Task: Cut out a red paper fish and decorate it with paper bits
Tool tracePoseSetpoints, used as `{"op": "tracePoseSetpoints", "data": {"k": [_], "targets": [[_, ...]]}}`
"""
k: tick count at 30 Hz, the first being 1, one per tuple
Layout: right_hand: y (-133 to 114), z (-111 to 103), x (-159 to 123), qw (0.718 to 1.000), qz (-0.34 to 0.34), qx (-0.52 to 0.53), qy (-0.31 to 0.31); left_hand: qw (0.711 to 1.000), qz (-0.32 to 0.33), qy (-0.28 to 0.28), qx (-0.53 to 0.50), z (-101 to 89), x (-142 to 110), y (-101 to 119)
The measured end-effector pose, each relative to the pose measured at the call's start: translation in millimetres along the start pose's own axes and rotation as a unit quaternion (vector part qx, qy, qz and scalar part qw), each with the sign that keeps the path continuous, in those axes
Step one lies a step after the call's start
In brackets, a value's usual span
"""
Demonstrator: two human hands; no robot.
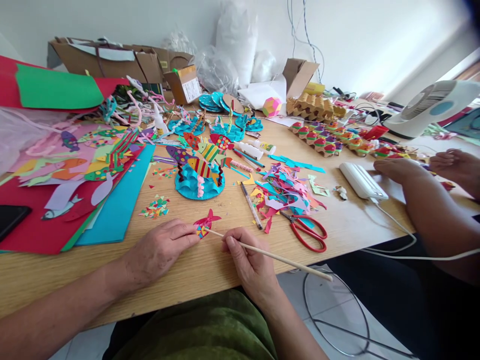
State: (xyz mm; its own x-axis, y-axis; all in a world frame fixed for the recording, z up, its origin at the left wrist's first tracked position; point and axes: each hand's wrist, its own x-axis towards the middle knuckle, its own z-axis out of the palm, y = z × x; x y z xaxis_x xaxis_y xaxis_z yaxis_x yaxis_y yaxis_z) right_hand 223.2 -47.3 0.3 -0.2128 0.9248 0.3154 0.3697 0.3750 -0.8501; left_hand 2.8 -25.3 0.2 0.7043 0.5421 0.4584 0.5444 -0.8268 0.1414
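A small dark pink paper fish (210,219) lies flat on the table, with bright paper bits on its head end. My left hand (159,247) rests on the table, its fingertips holding the edge of the fish. In a pinch, my right hand (247,257) is shut on a thin wooden stick (285,259), whose tip touches the coloured bits on the fish. A pile of tiny paper pieces (155,207) lies just beyond my left hand. Behind the fish stands a blue egg-carton base (187,187) bearing several decorated paper fish (204,167).
Red-handled scissors (308,232), a pen (251,206) and paper scraps (288,187) lie to the right. Coloured sheets (120,215) are stacked left. A white power bank (362,181) with a cable sits near another person's arm (420,200). Painted egg cartons (318,137) and a fan (431,110) stand farther back.
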Motion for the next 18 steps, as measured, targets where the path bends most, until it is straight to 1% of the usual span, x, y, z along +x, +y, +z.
{"op": "tracePoseSetpoints", "data": {"k": [12, 16, 18], "targets": [[-0.5, -0.6, -0.6, 1.0, 0.007, -0.001, -0.003, 1.0, 0.005, 0.007, 0.001, 1.4, -0.4, -0.5], [0.5, 0.2, -0.8, 1.0, 0.011, 0.014, 0.008, 1.0, 0.006, 0.005, 0.001, 0.5, 0.6, 0.8], [1.3, 0.6, -0.5, 1.0, 0.008, 0.018, 0.003, 1.0, 0.005, 0.003, 0.001, 0.2, 0.8, 1.1]]}}
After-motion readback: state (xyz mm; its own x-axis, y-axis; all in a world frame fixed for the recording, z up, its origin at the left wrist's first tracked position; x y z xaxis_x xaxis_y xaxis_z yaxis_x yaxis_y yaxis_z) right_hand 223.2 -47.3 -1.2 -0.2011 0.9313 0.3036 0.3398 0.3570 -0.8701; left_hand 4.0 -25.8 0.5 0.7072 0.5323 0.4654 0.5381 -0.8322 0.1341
